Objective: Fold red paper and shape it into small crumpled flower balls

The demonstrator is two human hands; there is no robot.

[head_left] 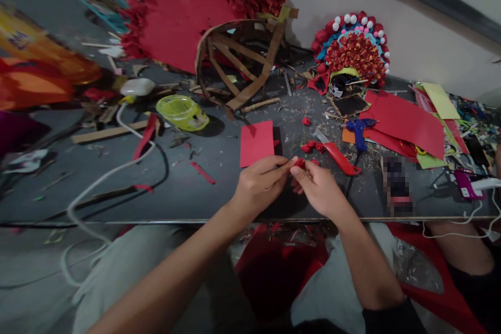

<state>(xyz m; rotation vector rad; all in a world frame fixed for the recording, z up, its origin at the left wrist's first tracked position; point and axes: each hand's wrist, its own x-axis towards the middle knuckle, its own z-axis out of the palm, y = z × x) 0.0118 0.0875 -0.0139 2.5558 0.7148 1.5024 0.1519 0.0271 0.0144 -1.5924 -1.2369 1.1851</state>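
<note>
Over the front of the dark table, my left hand (260, 183) and my right hand (323, 190) meet with fingertips closed on a small crumpled red paper piece (299, 163). Fingers partly cover it, so its full shape is hidden. Just behind my left hand lies a red paper rectangle (256, 142). Several red paper bits (310, 146) sit behind my fingertips, with one more red bit (306, 121) farther back. To their right rests a red-handled cutter (341, 158), its blade pointing away to the left.
A blue glue gun (360, 132) and red sheets (410, 120) lie right, near a blurred-out phone (397, 185). A yellow-green plastic container (182, 112) and white cable (94, 182) are left. Behind stand a cardboard frame (270, 57) and petalled red pieces (183, 5). Another person's arm (464, 248) shows right.
</note>
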